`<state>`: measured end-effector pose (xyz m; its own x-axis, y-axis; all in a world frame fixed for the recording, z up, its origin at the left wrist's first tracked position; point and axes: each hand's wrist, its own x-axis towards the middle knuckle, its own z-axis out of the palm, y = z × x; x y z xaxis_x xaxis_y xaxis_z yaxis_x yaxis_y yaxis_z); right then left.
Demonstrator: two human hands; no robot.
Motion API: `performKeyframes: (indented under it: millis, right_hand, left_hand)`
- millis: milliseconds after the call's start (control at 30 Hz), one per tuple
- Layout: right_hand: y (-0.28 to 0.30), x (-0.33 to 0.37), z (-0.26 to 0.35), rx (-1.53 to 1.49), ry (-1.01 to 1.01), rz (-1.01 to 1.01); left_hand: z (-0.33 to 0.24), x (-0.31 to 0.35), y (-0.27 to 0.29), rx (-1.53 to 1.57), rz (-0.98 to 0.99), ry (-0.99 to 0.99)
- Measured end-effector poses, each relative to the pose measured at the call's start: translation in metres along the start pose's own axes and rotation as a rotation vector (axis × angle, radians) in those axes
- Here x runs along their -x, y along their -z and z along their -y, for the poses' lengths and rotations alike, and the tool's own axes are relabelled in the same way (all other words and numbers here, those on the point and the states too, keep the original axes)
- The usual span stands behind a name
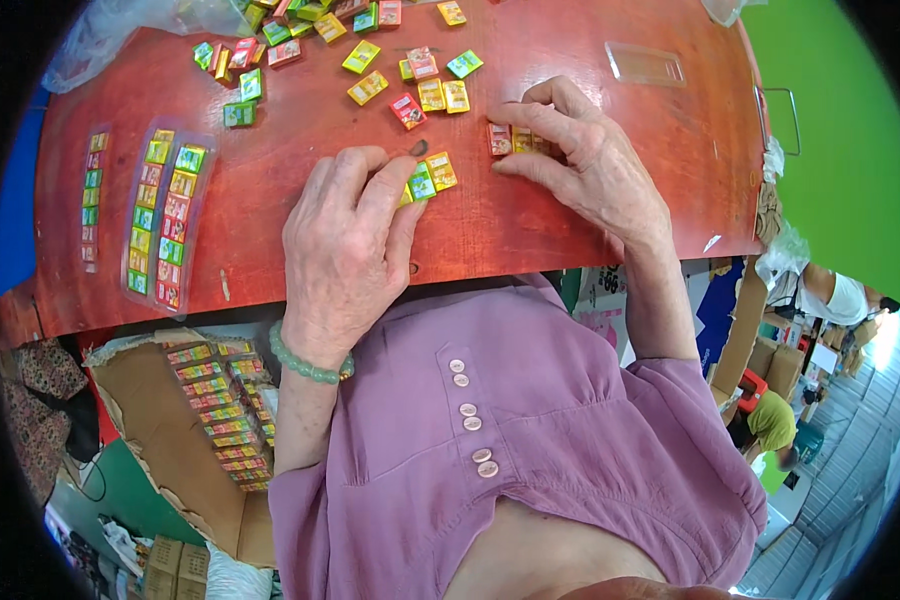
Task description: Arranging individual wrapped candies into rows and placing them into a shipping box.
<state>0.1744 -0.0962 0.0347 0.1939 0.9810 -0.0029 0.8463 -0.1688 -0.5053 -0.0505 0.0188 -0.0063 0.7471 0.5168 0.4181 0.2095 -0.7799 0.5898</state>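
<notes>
My left hand [342,240], with a green bead bracelet [308,367] at its wrist, is closed around a short row of small boxes [428,178], yellow and green, just above the red table. To its right, my right hand [602,160] pinches another short row of little boxes [501,139], red and yellow, between thumb and fingers. The palm side of each hand and part of each row are hidden. Beyond my hands lie several loose boxes of the same kind, among them a red box [407,111] and a yellow box [368,88].
Two-row plastic tray [130,285] with coloured boxes lies at left, beside a narrower row [91,200]. A see-through tray [642,66] sits far right. Plastic bag [110,40] lies far left. Below the table edge, a cardboard carton [160,420] holds packed trays. Another person [773,425] is at lower right.
</notes>
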Motion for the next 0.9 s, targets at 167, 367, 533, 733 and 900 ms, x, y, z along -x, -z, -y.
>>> performKeyframes:
  millis: [167, 367, 533, 733, 900]
  right_hand:
    - [-0.007, 0.003, 0.005, 0.002, 0.013, -0.025]
    - [-0.009, -0.003, 0.013, -0.015, 0.082, 0.037]
    - [-0.007, -0.006, 0.021, -0.01, 0.142, 0.037]
    - [-0.031, 0.0, 0.014, 0.073, 0.279, -0.105]
    - [-0.02, 0.016, 0.0, 0.09, 0.208, -0.102]
  left_hand:
    - [0.002, 0.0, -0.001, -0.002, 0.02, 0.009]
    - [0.003, -0.001, -0.001, 0.033, 0.024, 0.028]
    - [-0.002, -0.006, 0.001, 0.029, 0.057, -0.022]
    - [-0.004, -0.002, 0.0, -0.052, 0.073, -0.078]
    - [-0.024, -0.014, -0.012, -0.066, 0.129, -0.041]
